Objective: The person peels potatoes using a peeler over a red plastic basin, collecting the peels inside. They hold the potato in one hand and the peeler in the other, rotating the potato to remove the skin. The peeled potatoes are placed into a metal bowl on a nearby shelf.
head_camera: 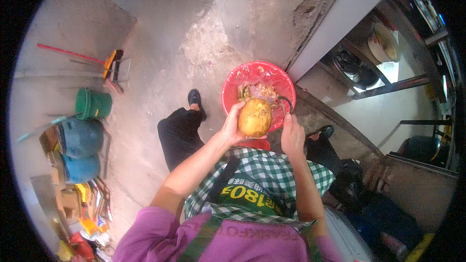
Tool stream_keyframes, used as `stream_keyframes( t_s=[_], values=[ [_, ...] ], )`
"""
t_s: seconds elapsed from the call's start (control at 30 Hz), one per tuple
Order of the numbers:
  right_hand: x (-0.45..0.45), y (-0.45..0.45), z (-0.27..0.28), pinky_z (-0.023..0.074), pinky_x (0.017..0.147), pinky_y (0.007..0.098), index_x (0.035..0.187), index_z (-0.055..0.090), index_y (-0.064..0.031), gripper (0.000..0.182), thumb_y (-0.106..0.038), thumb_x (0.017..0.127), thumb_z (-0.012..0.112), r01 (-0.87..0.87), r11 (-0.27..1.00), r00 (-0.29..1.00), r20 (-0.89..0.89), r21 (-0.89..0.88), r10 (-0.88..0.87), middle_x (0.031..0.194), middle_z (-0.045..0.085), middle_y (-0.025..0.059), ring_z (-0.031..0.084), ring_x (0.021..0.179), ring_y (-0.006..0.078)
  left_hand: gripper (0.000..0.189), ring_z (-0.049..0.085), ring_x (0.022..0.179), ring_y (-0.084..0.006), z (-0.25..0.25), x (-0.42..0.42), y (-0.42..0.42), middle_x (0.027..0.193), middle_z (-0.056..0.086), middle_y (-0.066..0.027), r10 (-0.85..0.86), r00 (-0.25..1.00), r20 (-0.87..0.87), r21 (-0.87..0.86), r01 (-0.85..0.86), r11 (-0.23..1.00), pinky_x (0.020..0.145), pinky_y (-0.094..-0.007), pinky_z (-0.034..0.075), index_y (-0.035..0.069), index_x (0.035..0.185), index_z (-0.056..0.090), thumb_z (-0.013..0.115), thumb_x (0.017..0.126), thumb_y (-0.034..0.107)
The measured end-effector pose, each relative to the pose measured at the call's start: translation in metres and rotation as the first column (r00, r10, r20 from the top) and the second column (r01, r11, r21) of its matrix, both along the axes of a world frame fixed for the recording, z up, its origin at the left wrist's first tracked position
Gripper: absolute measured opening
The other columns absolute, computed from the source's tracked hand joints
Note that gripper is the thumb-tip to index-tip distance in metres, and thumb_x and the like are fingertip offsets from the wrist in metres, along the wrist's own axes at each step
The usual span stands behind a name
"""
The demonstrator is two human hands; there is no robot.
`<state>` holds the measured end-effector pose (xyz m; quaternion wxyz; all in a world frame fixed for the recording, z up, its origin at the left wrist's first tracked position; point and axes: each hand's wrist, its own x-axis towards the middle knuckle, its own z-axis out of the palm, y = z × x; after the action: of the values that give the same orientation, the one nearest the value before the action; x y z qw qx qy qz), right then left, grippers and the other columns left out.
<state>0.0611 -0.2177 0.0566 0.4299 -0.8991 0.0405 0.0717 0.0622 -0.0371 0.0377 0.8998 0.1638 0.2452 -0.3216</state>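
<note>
My left hand (233, 125) grips a large oval yellow-brown fruit or tuber (256, 118) along its left side. Its skin looks blotchy, with rough brown patches near the upper end. In my right hand (292, 134) is a tool with a dark green curved part (287, 101), perhaps a peeler; my fingers hide some of it. Both hands are over the near side of a red plastic basin (233, 76) lined with clear plastic. Pale peelings or scraps (267, 91) lie in the basin.
A red object (258, 144) stands just behind the basin. My shoes flank it on the concrete floor. To the left are a green bucket (93, 103), blue containers (82, 138), a broom (109, 64) and stacked cardboard (69, 202). A white post (338, 25) and metal rack stand at right.
</note>
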Motion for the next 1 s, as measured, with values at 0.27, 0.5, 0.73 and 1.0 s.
stream_keyframes(
  t_s=[0.27,0.5,0.73,1.0],
  values=[
    [-0.025,0.042,0.006,0.0425,0.055,0.0404,0.087,0.052,-0.0046,0.017,-0.015,0.075,0.057,-0.399,0.850,0.786,0.349,-0.344,0.510,0.073,0.053,0.0120,0.053,0.064,0.0319,0.064,0.042,0.112,-0.0291,-0.018,-0.019,0.023,0.123,0.046,-0.0089,0.146,0.985,-0.096,-0.108,-0.156,0.982,0.090,-0.0579,0.029,0.016,0.124,0.041,0.046,0.077,0.059],
    [-0.023,0.066,0.009,0.0406,0.054,0.0398,0.081,0.051,-0.0056,0.016,-0.017,0.073,0.058,-0.551,0.703,0.651,0.296,-0.449,0.699,0.068,0.051,0.0091,0.052,0.062,0.0286,0.062,0.044,0.111,-0.0287,-0.026,-0.031,0.041,0.122,0.047,-0.0085,0.184,0.970,-0.159,-0.242,-0.219,0.945,0.087,-0.0570,0.032,0.016,0.122,0.043,0.043,0.078,0.059],
    [0.008,0.066,-0.016,0.0431,0.051,0.0444,0.083,0.049,-0.0056,0.017,-0.023,0.083,0.050,-0.358,0.856,0.871,0.197,-0.372,0.450,0.065,0.054,0.0152,0.055,0.059,0.0333,0.058,0.049,0.101,-0.0364,-0.008,-0.031,0.047,0.116,0.050,-0.0137,0.085,0.975,-0.206,-0.137,-0.114,0.984,0.083,-0.0591,0.035,0.014,0.121,0.043,0.037,0.082,0.057],
    [0.019,0.056,-0.068,0.0433,0.055,0.0470,0.094,0.049,-0.0026,0.021,-0.021,0.087,0.042,-0.460,0.836,0.869,0.039,-0.299,0.492,0.069,0.055,0.0195,0.056,0.065,0.0371,0.057,0.048,0.101,-0.0404,-0.034,-0.041,0.045,0.117,0.048,-0.0156,0.071,0.980,-0.185,-0.282,-0.123,0.951,0.082,-0.0580,0.037,0.014,0.121,0.043,0.037,0.082,0.056]
  ],
)
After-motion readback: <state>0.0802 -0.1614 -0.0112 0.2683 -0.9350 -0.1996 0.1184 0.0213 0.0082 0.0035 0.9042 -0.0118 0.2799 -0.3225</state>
